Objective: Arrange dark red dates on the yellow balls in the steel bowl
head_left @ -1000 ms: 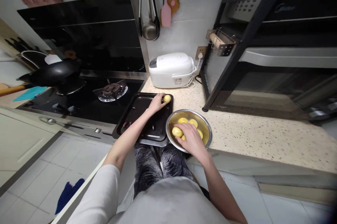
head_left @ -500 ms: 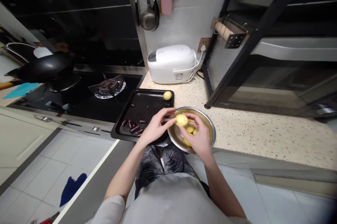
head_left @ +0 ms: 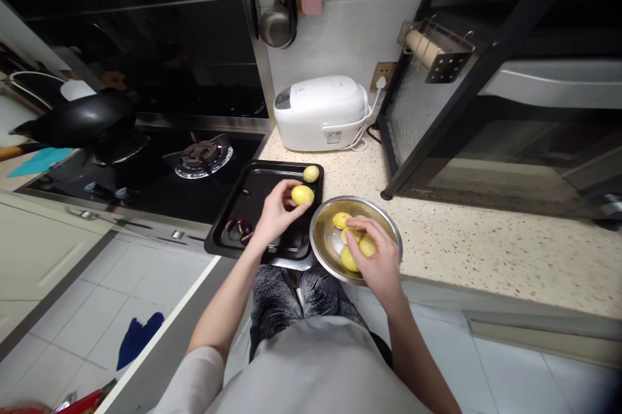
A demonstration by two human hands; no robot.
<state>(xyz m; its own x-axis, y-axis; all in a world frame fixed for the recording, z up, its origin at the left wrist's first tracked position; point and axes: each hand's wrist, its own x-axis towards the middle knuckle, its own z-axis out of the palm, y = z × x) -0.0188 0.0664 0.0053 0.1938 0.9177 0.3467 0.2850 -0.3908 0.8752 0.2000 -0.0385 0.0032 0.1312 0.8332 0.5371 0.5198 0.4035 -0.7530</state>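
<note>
My left hand [head_left: 278, 212] grips a yellow lemon-like fruit [head_left: 302, 195] between thumb and fingers, over the right part of a black baking tray [head_left: 257, 190]. Another such fruit [head_left: 311, 173] lies in the tray's far right corner. Several dark red oblong pieces [head_left: 241, 227] are in the tray's near left part, some hidden behind my left arm. My right hand [head_left: 376, 255] is over a steel bowl [head_left: 323, 252], its curled fingertips at the yellow fruits [head_left: 348, 260] inside; whether it grips one is hidden.
A white appliance [head_left: 323, 113] with a cord stands behind the tray. To the left is a gas hob [head_left: 201, 155] with a black wok [head_left: 87, 119]. A black rack [head_left: 437, 122] holding an oven rises at the right. Utensils [head_left: 278, 24] hang on the wall.
The fruit that was between both hands over the bowl has moved left over the tray in my left hand. My right hand has come away from it and lowered toward the bowl's fruits.
</note>
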